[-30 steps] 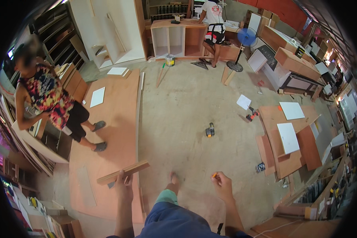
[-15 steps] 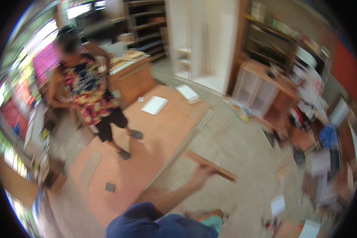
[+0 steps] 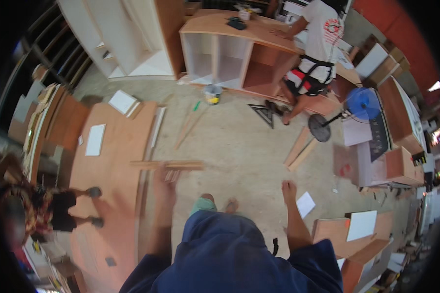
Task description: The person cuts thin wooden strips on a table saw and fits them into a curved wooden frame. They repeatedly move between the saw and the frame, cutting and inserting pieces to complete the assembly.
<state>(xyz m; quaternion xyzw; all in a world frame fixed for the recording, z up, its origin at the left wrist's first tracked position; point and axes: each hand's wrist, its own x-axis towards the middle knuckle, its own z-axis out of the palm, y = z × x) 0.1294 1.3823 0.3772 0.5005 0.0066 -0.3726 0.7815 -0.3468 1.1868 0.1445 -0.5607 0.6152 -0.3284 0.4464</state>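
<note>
My left hand (image 3: 164, 183), smeared by motion, is closed around a narrow bundle of wooden strips (image 3: 188, 165). The strips lie crosswise in front of me, level with the edge of a large brown plywood sheet (image 3: 113, 146) on the floor. Away from my body on the right hangs my right hand (image 3: 289, 188), its fingers curled in and nothing visible in them. A white sheet (image 3: 305, 204) lies on the floor beside that hand.
A person in a white shirt (image 3: 322, 36) works at a wooden cabinet (image 3: 225, 30) ahead; another person (image 3: 58, 210) stands at left by the sheet. A bucket (image 3: 212, 95), black triangle frame (image 3: 262, 116), blue fan (image 3: 363, 103) and boards (image 3: 298, 149) stand or lie around.
My view has swung to the right, bringing the white-shirted person and my right hand into sight. My left hand still holds the strips, which have turned nearly level across the view.
</note>
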